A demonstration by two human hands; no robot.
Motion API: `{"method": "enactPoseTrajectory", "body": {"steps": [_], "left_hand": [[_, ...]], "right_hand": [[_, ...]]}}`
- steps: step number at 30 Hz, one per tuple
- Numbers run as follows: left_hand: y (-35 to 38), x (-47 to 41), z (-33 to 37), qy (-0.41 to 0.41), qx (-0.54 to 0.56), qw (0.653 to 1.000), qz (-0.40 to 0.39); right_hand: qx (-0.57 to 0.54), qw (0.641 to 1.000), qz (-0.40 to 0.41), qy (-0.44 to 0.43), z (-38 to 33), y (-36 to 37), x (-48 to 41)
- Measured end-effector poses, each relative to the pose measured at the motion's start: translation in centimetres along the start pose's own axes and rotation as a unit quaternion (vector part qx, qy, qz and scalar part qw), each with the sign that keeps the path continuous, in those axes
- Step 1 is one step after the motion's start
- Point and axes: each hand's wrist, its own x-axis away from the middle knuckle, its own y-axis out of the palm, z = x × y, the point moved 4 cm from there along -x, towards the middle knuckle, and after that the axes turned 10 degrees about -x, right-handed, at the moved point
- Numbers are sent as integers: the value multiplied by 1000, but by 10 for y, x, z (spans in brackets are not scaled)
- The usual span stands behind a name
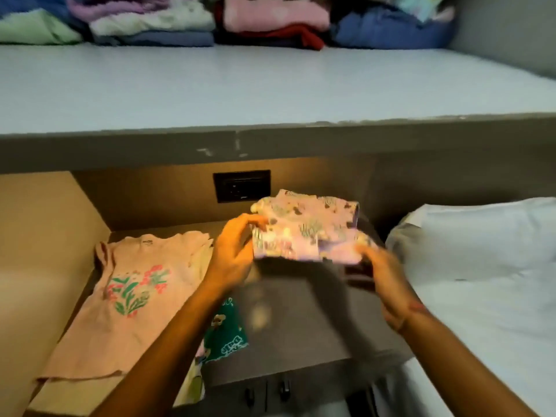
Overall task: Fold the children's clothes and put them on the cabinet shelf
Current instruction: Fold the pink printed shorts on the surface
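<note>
A folded lilac garment (304, 227) with a small printed pattern is held in the air above the grey tabletop (301, 320), below the front edge of the shelf (270, 91). Its left edge is pinched between the thumb and fingers of the left hand (233, 251), so that grip is closed on the cloth. Its lower right corner is held by the right hand (388, 284); that hand is blurred, but its grip is seen closed around the cloth as well.

A pink T-shirt (135, 290) with a flower print is laid flat on the left part of the tabletop. A green garment (225, 329) is partly covered by the left forearm, just beside the T-shirt. Stacks of folded clothes (180, 22) are ranged along the back of the shelf. A dark socket (242, 185) is set in the wall under the shelf. A white pillow (481, 236) is seen on the bed (496, 326) at the right.
</note>
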Motion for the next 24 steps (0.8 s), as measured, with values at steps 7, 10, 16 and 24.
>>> {"method": "enactPoseTrajectory", "body": {"steps": [7,10,16,24], "left_hand": [[78,97,-57,-4,-267,915,-303],[65,105,-59,-15,-245,923,-297],[63,121,-62,75,-330,869,-361],[54,126,-41,109,-340,889,-287]], "right_hand": [[351,933,54,56,102,-87,40],[485,860,41,-153,102,-92,57],[637,703,-118,-292,136,-83,61],[544,760,-88,-345,134,-78,79]]}}
